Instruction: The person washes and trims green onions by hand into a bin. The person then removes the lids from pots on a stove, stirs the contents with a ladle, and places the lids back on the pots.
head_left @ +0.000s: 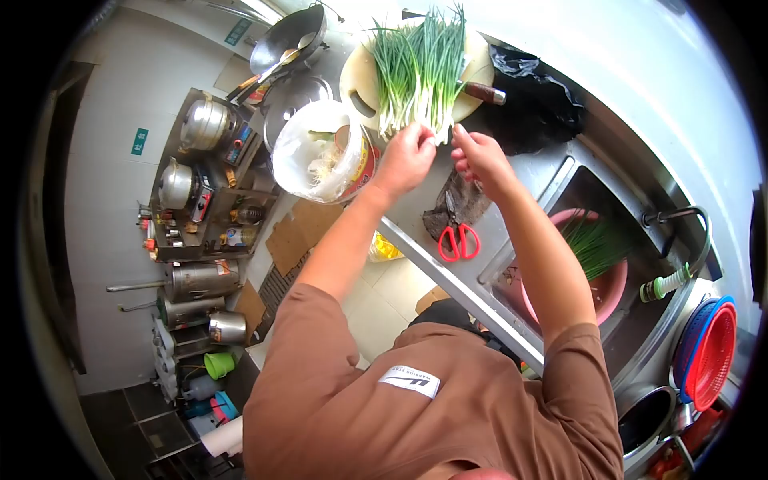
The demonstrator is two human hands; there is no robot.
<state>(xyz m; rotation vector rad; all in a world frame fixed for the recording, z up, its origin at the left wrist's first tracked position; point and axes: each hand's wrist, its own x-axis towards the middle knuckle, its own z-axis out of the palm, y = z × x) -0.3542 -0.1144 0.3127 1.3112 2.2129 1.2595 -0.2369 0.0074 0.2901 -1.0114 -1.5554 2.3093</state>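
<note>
A bundle of scallions (pixel 420 68) lies on a round cutting board (pixel 354 76), green tops away from me and white ends toward me. My left hand (pixel 406 158) is at those white ends with its fingers curled in a pinch on them. Close by on the right, my right hand (pixel 483 160) has its thumb and fingers drawn together beside the lowest white ends; what is between them is too small to make out. A knife (pixel 485 93) rests on the board's right side, its brown handle showing and its blade hidden under the scallions.
A bin lined with a white bag (pixel 300 152) stands left of my left hand. Red-handled scissors (pixel 458 242) lie on a dark cloth (pixel 472 204). A black plastic bag (pixel 536 112) is right of the board. The sink (pixel 564 188) holds a pink basin (pixel 612 292) with more greens.
</note>
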